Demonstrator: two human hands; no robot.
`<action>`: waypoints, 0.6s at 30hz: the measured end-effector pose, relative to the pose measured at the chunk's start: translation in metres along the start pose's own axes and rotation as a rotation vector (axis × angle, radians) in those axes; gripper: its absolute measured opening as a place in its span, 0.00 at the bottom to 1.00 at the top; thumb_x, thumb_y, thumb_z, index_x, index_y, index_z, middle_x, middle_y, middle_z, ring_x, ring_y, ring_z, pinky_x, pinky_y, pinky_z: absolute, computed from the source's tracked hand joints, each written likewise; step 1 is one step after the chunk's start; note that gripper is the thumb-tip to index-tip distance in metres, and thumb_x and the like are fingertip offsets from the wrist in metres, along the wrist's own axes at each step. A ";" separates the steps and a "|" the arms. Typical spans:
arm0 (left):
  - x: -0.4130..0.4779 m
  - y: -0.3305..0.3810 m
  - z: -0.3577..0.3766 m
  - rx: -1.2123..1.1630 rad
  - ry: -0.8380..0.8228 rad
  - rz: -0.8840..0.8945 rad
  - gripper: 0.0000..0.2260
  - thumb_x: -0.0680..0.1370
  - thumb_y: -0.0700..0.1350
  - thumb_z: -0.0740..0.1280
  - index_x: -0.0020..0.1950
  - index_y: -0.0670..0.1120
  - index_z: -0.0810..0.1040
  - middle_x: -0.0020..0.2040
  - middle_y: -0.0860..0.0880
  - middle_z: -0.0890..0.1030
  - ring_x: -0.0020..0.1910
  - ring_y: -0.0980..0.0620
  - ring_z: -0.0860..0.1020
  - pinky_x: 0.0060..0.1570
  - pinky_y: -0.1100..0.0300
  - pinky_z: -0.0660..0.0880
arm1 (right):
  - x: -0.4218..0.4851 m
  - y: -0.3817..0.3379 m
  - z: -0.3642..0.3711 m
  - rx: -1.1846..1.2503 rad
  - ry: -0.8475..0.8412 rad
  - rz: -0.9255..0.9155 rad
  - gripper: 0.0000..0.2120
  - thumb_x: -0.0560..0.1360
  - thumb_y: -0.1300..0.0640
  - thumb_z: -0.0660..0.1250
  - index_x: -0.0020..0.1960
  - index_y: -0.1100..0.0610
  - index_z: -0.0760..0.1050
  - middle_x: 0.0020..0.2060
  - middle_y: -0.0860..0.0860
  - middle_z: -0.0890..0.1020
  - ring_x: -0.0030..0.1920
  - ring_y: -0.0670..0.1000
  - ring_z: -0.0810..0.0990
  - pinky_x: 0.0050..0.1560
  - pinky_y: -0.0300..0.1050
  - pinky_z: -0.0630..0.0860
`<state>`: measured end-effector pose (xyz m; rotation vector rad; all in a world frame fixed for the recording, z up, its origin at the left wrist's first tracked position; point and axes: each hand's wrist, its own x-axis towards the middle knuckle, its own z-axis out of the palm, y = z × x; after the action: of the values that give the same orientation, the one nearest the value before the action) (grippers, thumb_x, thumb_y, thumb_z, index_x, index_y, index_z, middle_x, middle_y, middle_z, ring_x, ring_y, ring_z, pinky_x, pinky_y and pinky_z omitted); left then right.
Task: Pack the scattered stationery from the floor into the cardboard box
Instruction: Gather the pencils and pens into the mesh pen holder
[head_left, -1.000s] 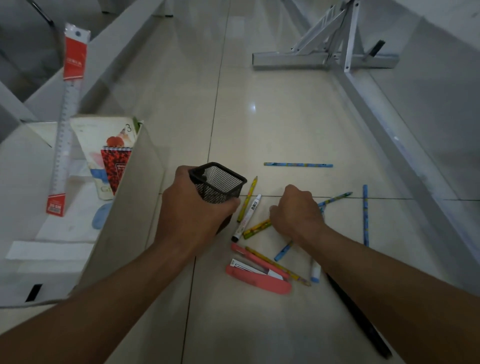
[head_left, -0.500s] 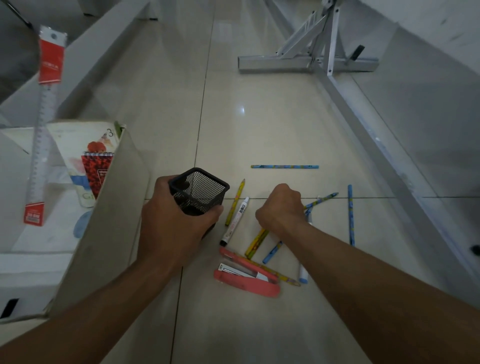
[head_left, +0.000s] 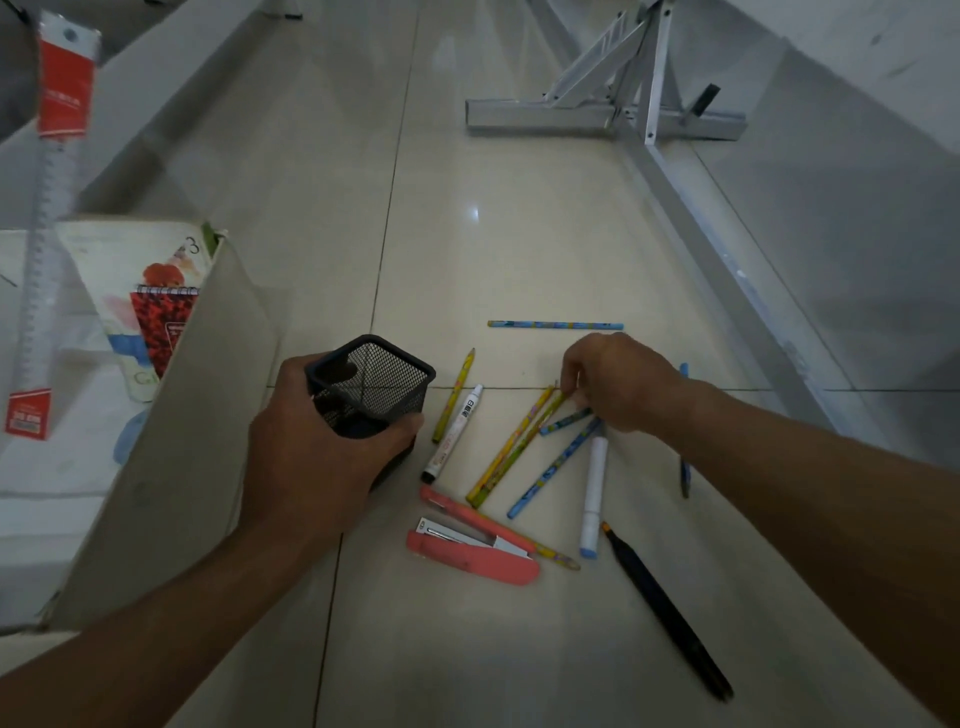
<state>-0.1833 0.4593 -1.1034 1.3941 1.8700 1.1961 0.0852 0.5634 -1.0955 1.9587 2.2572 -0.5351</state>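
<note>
My left hand (head_left: 311, 457) grips a black mesh pen holder (head_left: 379, 374) just above the floor, beside the cardboard box (head_left: 171, 441). My right hand (head_left: 623, 384) pinches the upper end of a yellow pencil (head_left: 514, 452) that lies on the tiles with a second yellow one. Around them lie a white marker (head_left: 457, 431), another yellow pencil (head_left: 454, 397), blue pencils (head_left: 550, 473), a white-and-blue marker (head_left: 594, 493), a pink stapler (head_left: 467, 558), a pink cutter (head_left: 467, 514) and a black pen (head_left: 670, 618). A long blue pencil (head_left: 556, 325) lies farther off.
The box on the left holds a packaged ruler (head_left: 47, 208) and a red spiral notebook (head_left: 161, 322) on a book. A grey metal frame (head_left: 602, 114) stands at the back and runs along the right side. One blue pencil (head_left: 684, 473) is partly hidden behind my right forearm.
My right hand has shifted right off the pencil pile, uncovering the pencils, and its fingertips now pinch a pencil's end. My left hand still holds the mesh holder in about the same place.
</note>
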 end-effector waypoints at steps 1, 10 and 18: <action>0.000 -0.001 0.001 -0.003 0.002 0.000 0.30 0.62 0.51 0.83 0.60 0.55 0.73 0.48 0.64 0.77 0.43 0.77 0.74 0.36 0.83 0.68 | -0.001 0.004 0.002 -0.049 0.000 -0.027 0.09 0.75 0.66 0.70 0.49 0.53 0.81 0.50 0.52 0.83 0.53 0.54 0.82 0.52 0.46 0.78; -0.003 -0.011 0.003 -0.038 0.001 0.013 0.35 0.61 0.53 0.83 0.65 0.54 0.74 0.55 0.60 0.80 0.52 0.65 0.79 0.46 0.71 0.72 | -0.001 0.027 0.007 -0.304 0.040 -0.187 0.11 0.73 0.64 0.71 0.42 0.47 0.77 0.46 0.47 0.80 0.52 0.53 0.80 0.50 0.45 0.63; -0.001 -0.013 0.001 -0.038 0.001 0.012 0.36 0.60 0.54 0.83 0.65 0.53 0.74 0.57 0.58 0.81 0.54 0.58 0.81 0.49 0.67 0.74 | -0.010 0.055 0.035 -0.538 0.301 -0.491 0.09 0.72 0.64 0.70 0.50 0.56 0.76 0.43 0.56 0.77 0.42 0.58 0.75 0.40 0.49 0.62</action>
<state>-0.1885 0.4579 -1.1154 1.3860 1.8326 1.2323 0.1351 0.5482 -1.1361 1.2946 2.6934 0.3442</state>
